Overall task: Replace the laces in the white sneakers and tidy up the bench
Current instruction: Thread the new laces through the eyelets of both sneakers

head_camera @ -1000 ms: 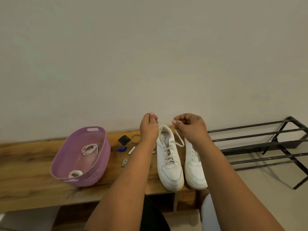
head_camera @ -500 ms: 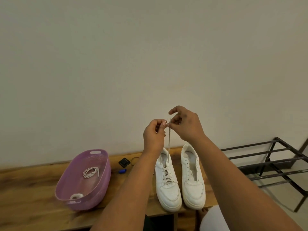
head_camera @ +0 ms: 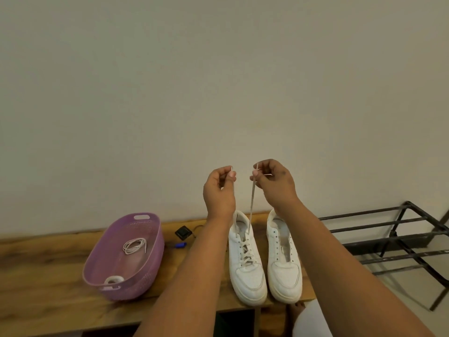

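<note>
Lace (head_camera: 251, 203) ends are what I have in hand: my right hand (head_camera: 274, 182) pinches one flat white end high above the left sneaker (head_camera: 245, 268), and my left hand (head_camera: 220, 190) pinches the other, its strand mostly hidden behind that wrist. I judge the lace light, limp and a little slick, so I would grip close to the tip, where it is stiffest, and pull evenly so the crossings seat without bunching. Its shoe is light too and could slide on the wood if I tug hard. Just right of it, touching at the toe, the right sneaker (head_camera: 284, 268) has bare eyelets. Both stand on the wooden bench (head_camera: 43, 283). Further left a purple basket (head_camera: 155, 261) holds a coiled lace (head_camera: 134, 245) and a white roll (head_camera: 113, 280). Between basket and shoes lie a small black square object (head_camera: 182, 232) and a blue bit (head_camera: 180, 245). Far right stands a black metal rack (head_camera: 388, 242).
</note>
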